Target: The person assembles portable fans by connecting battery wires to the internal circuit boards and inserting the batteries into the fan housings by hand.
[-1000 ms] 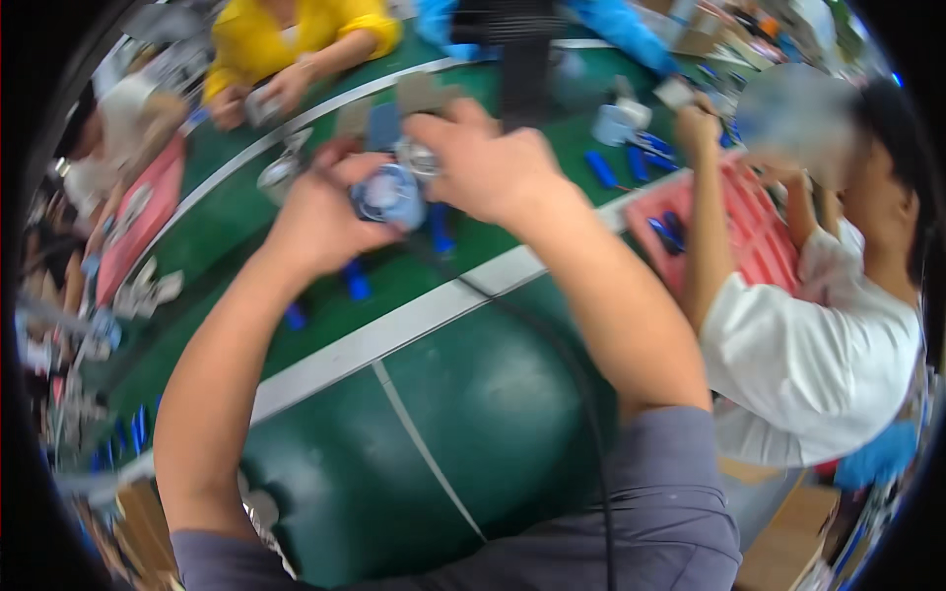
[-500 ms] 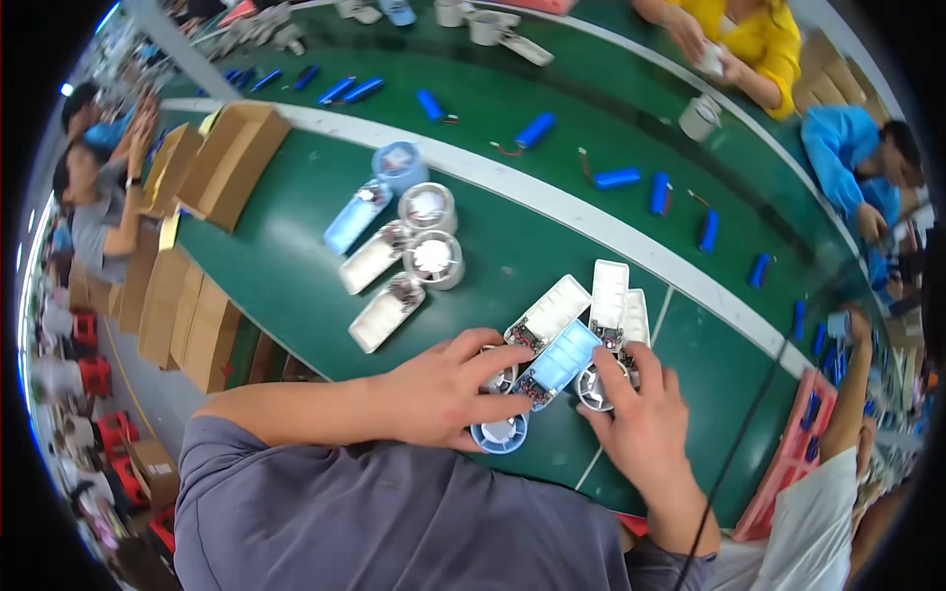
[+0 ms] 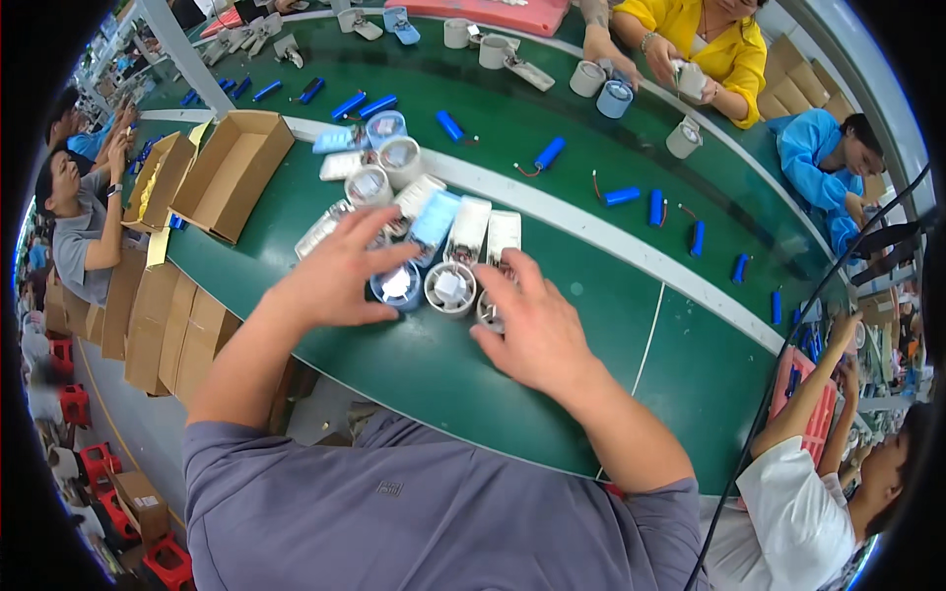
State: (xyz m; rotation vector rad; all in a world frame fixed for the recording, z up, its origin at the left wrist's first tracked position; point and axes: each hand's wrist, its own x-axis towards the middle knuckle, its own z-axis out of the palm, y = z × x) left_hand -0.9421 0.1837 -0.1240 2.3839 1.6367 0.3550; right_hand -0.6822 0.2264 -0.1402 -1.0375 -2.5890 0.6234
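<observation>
A cluster of small device housings, each a round cup with a flat handle, lies on the green table in front of me. My left hand (image 3: 342, 268) has its fingers spread over the cluster's left side, its fingertips beside a blue cup (image 3: 396, 286). A white cup (image 3: 450, 289) stands between my hands. My right hand (image 3: 537, 330) is spread at the right end, thumb and index finger around a white cup (image 3: 488, 313) that they partly hide. Flat handles point away from me: a blue handle (image 3: 435, 225), a white handle (image 3: 468, 229) and another white handle (image 3: 504, 232).
Behind the cluster stand more cups, one a blue cup (image 3: 385, 126). Beyond a pale rail (image 3: 552, 217), blue cylindrical batteries (image 3: 550, 153) with wires lie on a green belt. Cardboard boxes (image 3: 229, 177) line the left; a pink crate (image 3: 816, 424) is right. Co-workers sit around.
Both hands have moved left and away from me, and the near group of housings has shifted with them against the other group. A co-worker's hand now reaches a blue cup across the belt.
</observation>
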